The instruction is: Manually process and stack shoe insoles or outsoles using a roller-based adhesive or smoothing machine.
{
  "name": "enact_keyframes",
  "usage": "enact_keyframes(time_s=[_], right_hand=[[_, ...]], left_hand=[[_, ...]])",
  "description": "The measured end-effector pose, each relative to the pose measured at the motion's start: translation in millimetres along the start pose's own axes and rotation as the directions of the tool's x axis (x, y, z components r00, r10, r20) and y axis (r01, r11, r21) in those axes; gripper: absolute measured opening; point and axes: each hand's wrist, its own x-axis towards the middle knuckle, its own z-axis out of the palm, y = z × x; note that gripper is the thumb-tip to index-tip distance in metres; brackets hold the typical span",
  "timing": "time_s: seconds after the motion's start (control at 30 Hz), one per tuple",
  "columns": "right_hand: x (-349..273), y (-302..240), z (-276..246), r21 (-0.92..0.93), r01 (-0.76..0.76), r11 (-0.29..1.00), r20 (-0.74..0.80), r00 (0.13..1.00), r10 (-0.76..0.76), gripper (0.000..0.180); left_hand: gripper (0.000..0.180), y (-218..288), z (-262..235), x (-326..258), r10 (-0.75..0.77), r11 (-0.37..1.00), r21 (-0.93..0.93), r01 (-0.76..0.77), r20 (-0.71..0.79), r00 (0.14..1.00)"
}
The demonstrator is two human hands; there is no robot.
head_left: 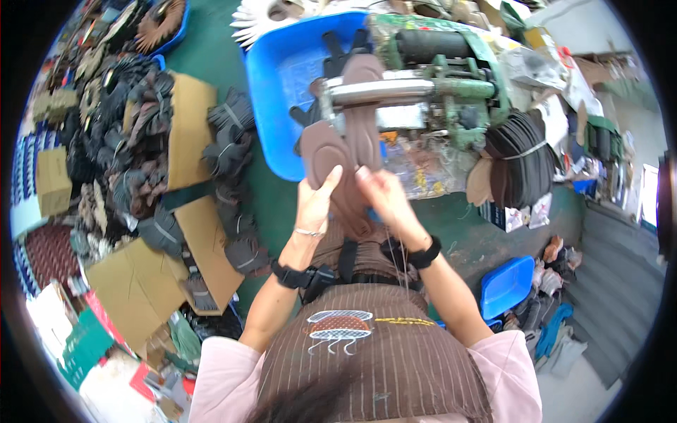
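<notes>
Both hands hold brown insoles up to a green machine (451,77). The left hand (315,204) pinches one insole (323,156); the right hand (384,197) steadies another insole (361,106) under the metal roller (381,90), above a blue tub (282,77).

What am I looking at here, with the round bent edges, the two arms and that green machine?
This is one picture from a wide fisheye camera worn on a person's head, looking down, so straight edges curve. The two bare arms are that person's own. The left hand and right hand together hold flat brown shoe-sole-shaped pieces up at the shiny metal roller of a green metal machine. Behind sits a blue plastic tub. On the left, bundles of dark sole pieces lie on brown cardboard sheets on the green floor.
</notes>
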Motion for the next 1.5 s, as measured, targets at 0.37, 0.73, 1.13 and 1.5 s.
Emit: enact_keyframes(time_s=[0.37, 0.73, 1.13, 1.5], right_hand=[[54.9, 0.1, -16.9, -0.268, 0.017, 0.963, -0.246, 0.965, -0.086, 0.024], [-77.6, -81.1, -293.2, -0.608, 0.034, 0.793, -0.224, 0.951, -0.213, 0.027], [-32.8, 23.9, -617.5, -0.661, -0.246, 0.709, -0.639, 0.68, -0.36, 0.102], [-29.7, 41.0, -622.9, -0.582, 0.078, 0.809, -0.331, 0.886, -0.324, 0.081]], left_hand=[[0.049, -5.7, -11.9, 1.5, -0.057, 0.967, 0.255, 0.015, 0.16, 0.986], [0.04, -24.6, 21.4, 13.6, -0.239, 0.828, 0.556, -0.069, 0.461, 0.855], [0.083, -152.5, 292.5, 14.5, -0.593, 0.745, 0.607, 0.277, 0.41, 0.693], [0.066, -231.9, 393.6, 66.2, -0.522, 0.852, 0.209, 0.481, 0.251, 0.815]])
